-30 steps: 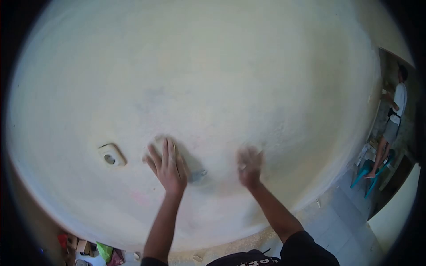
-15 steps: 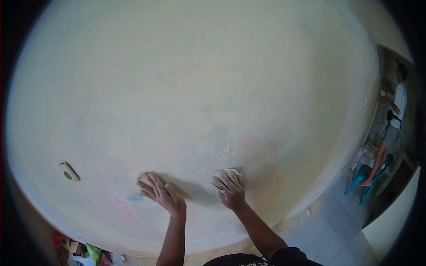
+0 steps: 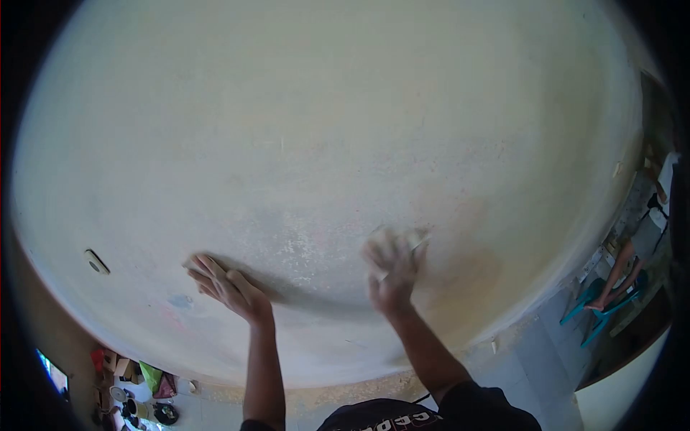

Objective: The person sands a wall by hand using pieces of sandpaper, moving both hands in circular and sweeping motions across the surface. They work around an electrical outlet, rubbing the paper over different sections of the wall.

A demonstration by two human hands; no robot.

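My left hand [image 3: 228, 289] lies against the pale wall [image 3: 309, 172], fingers stretched out and dusted white. I see nothing held in it, though its palm side is hidden. Further right, my right hand [image 3: 394, 266] presses on the wall and is smeared by motion. Under its fingers is a thin pale sheet, probably sandpaper [image 3: 418, 237], with its edge showing past the fingertips. A rough, flaky whitish patch [image 3: 296, 251] of wall lies between the hands, slightly above the left one.
A wall switch [image 3: 96, 262] is at the left. Boxes, bags and buckets [image 3: 136, 409] lie on the floor at lower left, near a lit screen [image 3: 52, 372]. At right, another person [image 3: 636, 251] is by a teal plastic chair [image 3: 602, 298] in a doorway.
My view has shifted. Relative to the wall switch, my right hand has moved right and slightly up with the sheet, while my left hand has slid a little left. The hands are further apart.
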